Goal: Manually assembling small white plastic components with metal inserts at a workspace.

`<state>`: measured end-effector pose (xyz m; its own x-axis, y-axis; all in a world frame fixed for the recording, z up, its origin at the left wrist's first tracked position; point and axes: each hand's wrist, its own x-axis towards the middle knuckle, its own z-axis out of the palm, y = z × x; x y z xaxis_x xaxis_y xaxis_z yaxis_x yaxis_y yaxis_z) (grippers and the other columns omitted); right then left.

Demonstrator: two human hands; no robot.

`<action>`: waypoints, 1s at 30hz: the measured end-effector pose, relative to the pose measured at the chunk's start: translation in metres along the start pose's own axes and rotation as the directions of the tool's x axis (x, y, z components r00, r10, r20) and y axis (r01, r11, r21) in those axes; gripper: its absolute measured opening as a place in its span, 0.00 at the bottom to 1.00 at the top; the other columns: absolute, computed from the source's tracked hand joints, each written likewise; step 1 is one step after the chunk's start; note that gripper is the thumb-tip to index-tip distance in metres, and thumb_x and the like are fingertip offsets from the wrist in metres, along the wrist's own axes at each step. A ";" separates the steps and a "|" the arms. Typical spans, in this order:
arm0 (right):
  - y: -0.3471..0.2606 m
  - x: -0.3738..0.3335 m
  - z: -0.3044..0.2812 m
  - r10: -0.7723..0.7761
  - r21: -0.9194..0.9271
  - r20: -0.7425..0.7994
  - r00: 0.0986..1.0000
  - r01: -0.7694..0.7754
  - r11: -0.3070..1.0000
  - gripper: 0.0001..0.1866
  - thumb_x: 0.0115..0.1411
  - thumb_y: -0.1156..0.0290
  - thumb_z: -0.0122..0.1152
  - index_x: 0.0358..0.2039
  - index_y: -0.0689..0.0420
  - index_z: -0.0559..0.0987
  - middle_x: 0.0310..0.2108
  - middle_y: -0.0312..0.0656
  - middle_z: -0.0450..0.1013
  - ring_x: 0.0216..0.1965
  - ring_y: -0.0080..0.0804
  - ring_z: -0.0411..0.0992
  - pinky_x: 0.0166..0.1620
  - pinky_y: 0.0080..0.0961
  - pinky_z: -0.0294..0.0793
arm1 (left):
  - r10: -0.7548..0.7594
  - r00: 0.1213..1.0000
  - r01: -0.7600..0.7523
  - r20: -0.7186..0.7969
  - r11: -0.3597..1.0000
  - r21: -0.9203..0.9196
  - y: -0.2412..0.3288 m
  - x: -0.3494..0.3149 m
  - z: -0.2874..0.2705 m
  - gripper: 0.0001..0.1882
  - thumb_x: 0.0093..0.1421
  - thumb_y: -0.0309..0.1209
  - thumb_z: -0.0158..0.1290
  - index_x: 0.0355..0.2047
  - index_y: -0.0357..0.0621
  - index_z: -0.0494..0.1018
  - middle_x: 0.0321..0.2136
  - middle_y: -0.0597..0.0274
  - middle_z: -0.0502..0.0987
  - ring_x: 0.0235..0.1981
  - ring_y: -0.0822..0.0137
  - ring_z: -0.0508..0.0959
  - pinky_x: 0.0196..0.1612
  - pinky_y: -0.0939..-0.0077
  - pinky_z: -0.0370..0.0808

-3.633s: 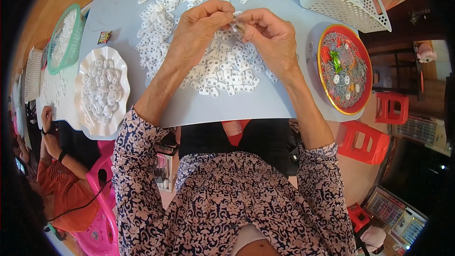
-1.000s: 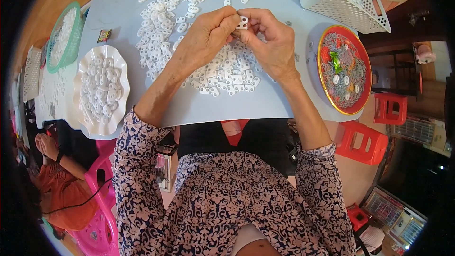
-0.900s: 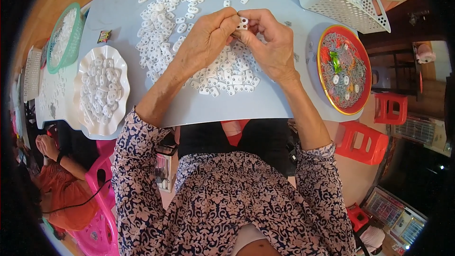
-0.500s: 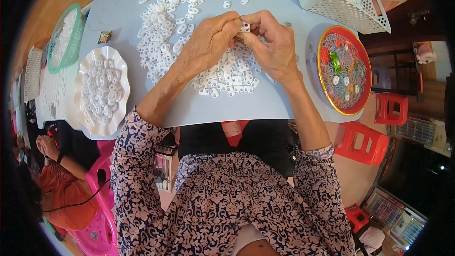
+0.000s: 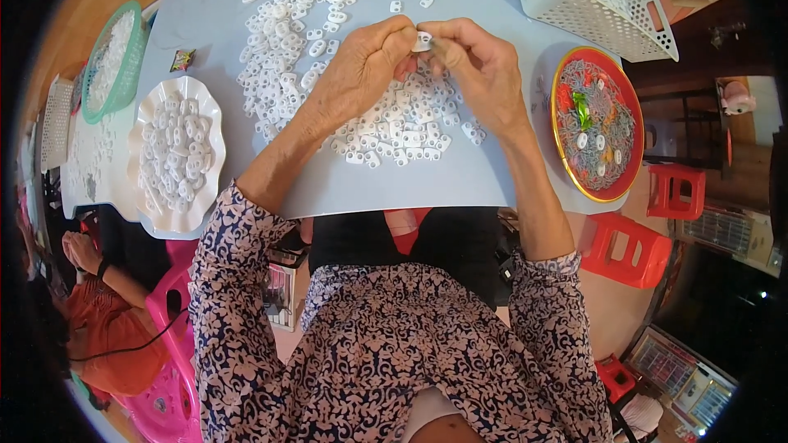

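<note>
Above the table, my left hand (image 5: pixel 361 61) pinches a small white oval plastic piece (image 5: pixel 423 41) with dark holes between thumb and fingers. My right hand (image 5: pixel 484 74) meets it from the right, its thumb and fingertips closed together against the piece and slightly blurred. Whether a small part sits in those right fingertips is hidden. Beneath both hands spreads a loose pile of similar white two-hole pieces (image 5: pixel 402 127). More of them run up the left in a heap (image 5: pixel 275 57). Two single pieces lie just beyond my hands.
On the left, a wavy white dish (image 5: pixel 215 148) holds white pieces, with a green basket (image 5: pixel 139 57) behind. A red gold-rimmed tray (image 5: pixel 637 156) of small grey metal parts stands right; a white perforated basket (image 5: pixel 542 4) is behind it. Another person (image 5: pixel 123 328) sits lower left.
My right thumb and fingers have shifted at the white piece, which is now turned and shows more of its face. My left hand stays nearly still.
</note>
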<state>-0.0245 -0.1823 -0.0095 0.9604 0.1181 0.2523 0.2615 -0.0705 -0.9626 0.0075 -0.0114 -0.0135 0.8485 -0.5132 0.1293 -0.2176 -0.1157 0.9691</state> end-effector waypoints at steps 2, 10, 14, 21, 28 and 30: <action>0.003 0.002 -0.004 0.039 -0.058 0.017 0.999 -0.037 0.998 0.07 0.59 0.74 0.57 0.36 0.63 0.78 0.25 0.36 0.75 0.27 0.16 0.70 0.31 0.14 0.70 | -0.010 1.000 0.010 0.026 1.000 0.026 -0.001 0.000 0.000 0.16 0.66 0.36 0.37 0.29 0.36 0.68 0.20 0.65 0.68 0.24 0.75 0.68 0.32 0.80 0.67; 0.011 0.003 0.005 -0.010 -0.037 -0.133 0.991 0.005 0.999 0.08 0.59 0.74 0.58 0.37 0.63 0.78 0.26 0.35 0.75 0.25 0.15 0.69 0.30 0.13 0.69 | 0.099 0.994 -0.098 -0.036 0.995 0.015 0.003 -0.002 0.007 0.14 0.65 0.34 0.40 0.27 0.37 0.66 0.19 0.66 0.67 0.22 0.75 0.66 0.27 0.80 0.65; -0.010 0.014 0.002 -0.214 -0.114 -0.283 0.935 0.189 0.975 0.07 0.58 0.72 0.59 0.34 0.61 0.78 0.25 0.33 0.75 0.26 0.15 0.69 0.30 0.13 0.68 | 0.112 0.987 -0.113 -0.117 0.994 -0.006 0.003 0.000 0.002 0.13 0.64 0.34 0.40 0.29 0.36 0.67 0.20 0.66 0.69 0.24 0.75 0.67 0.30 0.79 0.66; -0.068 0.083 -0.116 -0.546 -0.776 -0.263 0.796 0.161 0.610 0.04 0.57 0.79 0.53 0.31 0.62 0.77 0.24 0.42 0.75 0.27 0.26 0.73 0.31 0.20 0.70 | 0.012 0.918 -0.181 -0.396 0.901 -0.393 -0.010 0.005 -0.020 0.15 0.63 0.36 0.38 0.30 0.37 0.68 0.21 0.62 0.69 0.29 0.69 0.71 0.42 0.74 0.68; -0.046 0.072 -0.093 -0.666 -0.903 0.205 0.717 0.401 0.153 0.06 0.53 0.73 0.58 0.32 0.57 0.78 0.27 0.43 0.75 0.28 0.38 0.74 0.32 0.29 0.72 | -0.005 0.918 -0.169 -0.397 0.900 -0.402 -0.013 0.002 -0.025 0.17 0.63 0.40 0.38 0.29 0.37 0.67 0.20 0.61 0.69 0.29 0.67 0.72 0.43 0.72 0.68; -0.036 0.063 -0.055 -0.499 -0.863 0.237 0.834 0.417 0.287 0.08 0.55 0.76 0.57 0.36 0.59 0.78 0.33 0.43 0.76 0.31 0.36 0.74 0.37 0.27 0.72 | -0.004 0.919 -0.169 -0.395 0.899 -0.403 -0.009 0.001 -0.025 0.17 0.63 0.40 0.38 0.29 0.37 0.67 0.20 0.61 0.69 0.29 0.67 0.72 0.43 0.72 0.68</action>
<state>0.0315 -0.2269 0.0465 0.6473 0.3682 0.6674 0.5579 -0.8254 -0.0857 0.0226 0.0104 -0.0171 0.9709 -0.1353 0.1978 -0.1449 0.3259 0.9342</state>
